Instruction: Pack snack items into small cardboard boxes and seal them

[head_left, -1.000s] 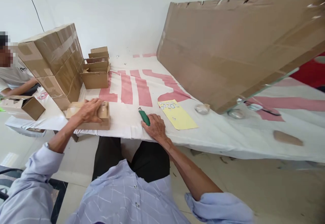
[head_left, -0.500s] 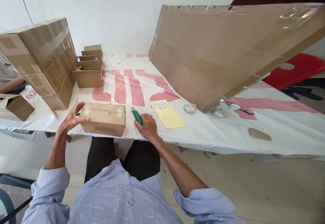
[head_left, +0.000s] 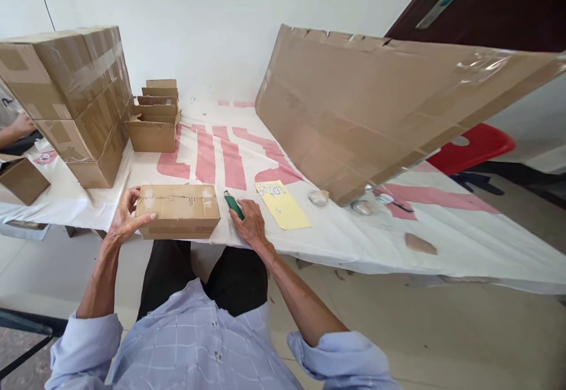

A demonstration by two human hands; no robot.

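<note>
A small closed cardboard box lies at the table's front edge, with a seam along its top and clear tape near its right end. My left hand grips its left end, thumb over the top and fingers against the far side. To the right of the box, my right hand is closed around a green utility knife, which lies low over the cloth with its tip pointing away and left. Just right of that hand is a yellow sheet with small stickers.
Taped cartons are stacked at the left, beside several open boxes. A large cardboard panel leans at the right. Tape rolls and a cardboard scrap lie near it. Another person's hand shows far left.
The view has shifted slightly. The small box now sits squarer to the table edge, and my left hand still holds its left end. The knife stays in my right hand.
</note>
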